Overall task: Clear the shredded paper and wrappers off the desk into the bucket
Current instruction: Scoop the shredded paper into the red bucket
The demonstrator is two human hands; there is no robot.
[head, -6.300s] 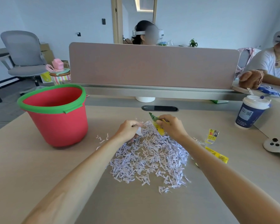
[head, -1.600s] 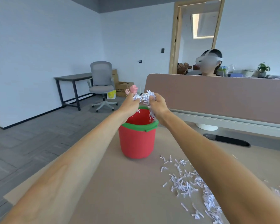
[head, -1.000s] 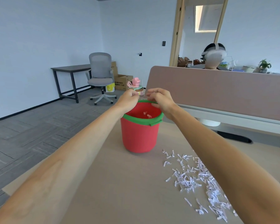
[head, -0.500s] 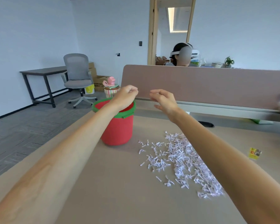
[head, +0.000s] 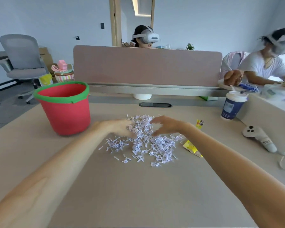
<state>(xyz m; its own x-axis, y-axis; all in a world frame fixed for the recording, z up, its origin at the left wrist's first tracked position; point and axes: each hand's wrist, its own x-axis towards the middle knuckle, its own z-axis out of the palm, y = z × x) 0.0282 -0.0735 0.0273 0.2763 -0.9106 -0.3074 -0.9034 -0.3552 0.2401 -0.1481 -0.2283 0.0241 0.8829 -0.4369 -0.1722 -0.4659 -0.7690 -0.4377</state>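
Observation:
A heap of white shredded paper [head: 148, 142] lies in the middle of the beige desk [head: 138, 186]. My left hand [head: 120, 127] rests at the heap's far left edge, fingers spread and blurred. My right hand [head: 166, 125] hovers over the heap's far right side, fingers apart and curved down. Both hands hold nothing. The red bucket with a green rim [head: 64, 107] stands upright on the desk to the left of the heap. A yellow wrapper [head: 191, 148] lies right of the heap, partly under my right forearm. A smaller yellow wrapper [head: 200, 123] lies farther back.
A dark blue paper cup with a white lid [head: 233, 105] stands at the back right. A white controller [head: 256, 137] lies near the right edge. A pink divider panel [head: 146, 66] borders the desk's far side. Two people sit beyond it. An office chair [head: 23, 63] stands on the left.
Both hands dropped their shreds over the bucket, then swung right and down to the heap, where they now sit open at its far side.

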